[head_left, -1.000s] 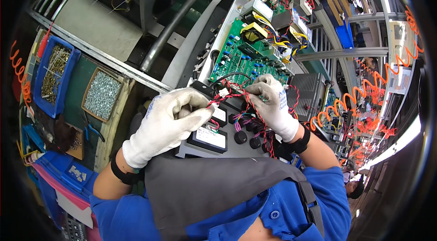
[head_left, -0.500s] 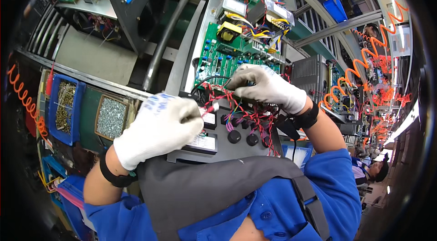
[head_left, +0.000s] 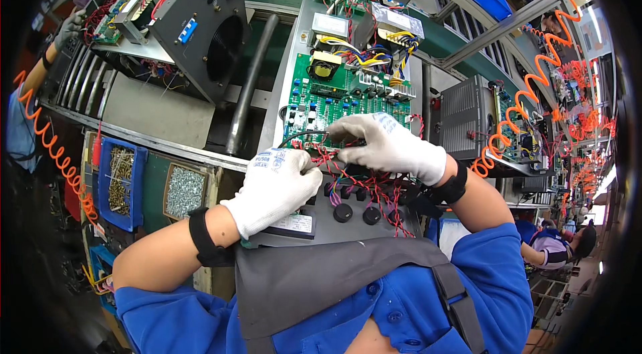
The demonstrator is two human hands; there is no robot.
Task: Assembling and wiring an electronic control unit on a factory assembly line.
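Observation:
My left hand (head_left: 277, 183), in a white glove, is closed at the front edge of the green circuit board (head_left: 348, 110). Its curled fingers pinch a red-and-black wire (head_left: 321, 158); the pinch itself is partly hidden. On the right, my gloved right hand (head_left: 391, 148) reaches over the board's near edge, thumb and fingers apart. Its fingertips meet the end of a black cable (head_left: 305, 133) that arches over the board. Below both hands, twisted red-and-black wires (head_left: 378, 187) spill across a dark grey panel (head_left: 321, 220) with round black knobs (head_left: 343, 213).
At left stand a blue bin of brass-coloured screws (head_left: 120, 180) and a box of silver screws (head_left: 185, 192). A black-panelled unit (head_left: 200, 26) sits beyond the roller (head_left: 251, 86). Orange coiled hoses (head_left: 528, 100) hang at the sides. Co-workers, one a person in a cap (head_left: 558, 247), are nearby.
My left hand has moved right and slightly up toward the board's edge, closer to my right hand. The right hand has shifted a little down. The whole view has swung slightly.

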